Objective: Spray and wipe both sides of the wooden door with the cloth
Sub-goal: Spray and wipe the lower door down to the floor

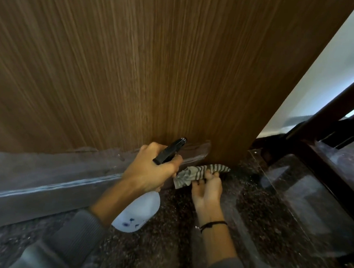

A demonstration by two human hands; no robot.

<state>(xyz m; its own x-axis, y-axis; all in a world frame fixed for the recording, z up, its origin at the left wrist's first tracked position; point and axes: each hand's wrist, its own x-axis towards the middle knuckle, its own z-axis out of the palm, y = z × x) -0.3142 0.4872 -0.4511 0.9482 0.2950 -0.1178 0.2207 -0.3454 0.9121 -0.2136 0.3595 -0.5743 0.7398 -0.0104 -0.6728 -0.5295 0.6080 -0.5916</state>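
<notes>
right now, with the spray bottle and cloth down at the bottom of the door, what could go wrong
1. The spray bottle in the left hand points low at the door, so mist could land on the glossy stone floor and leave it slippery.
2. The right hand holds the striped cloth bunched at the bottom corner, so it may wipe only a narrow strip and miss sprayed patches.

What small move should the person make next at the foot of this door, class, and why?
Probably squeeze the trigger. The left hand holds the spray bottle with its black nozzle aimed at the bottom of the wooden door, while the right hand holds the striped cloth bunched beside it, ready to wipe afterwards.
</notes>
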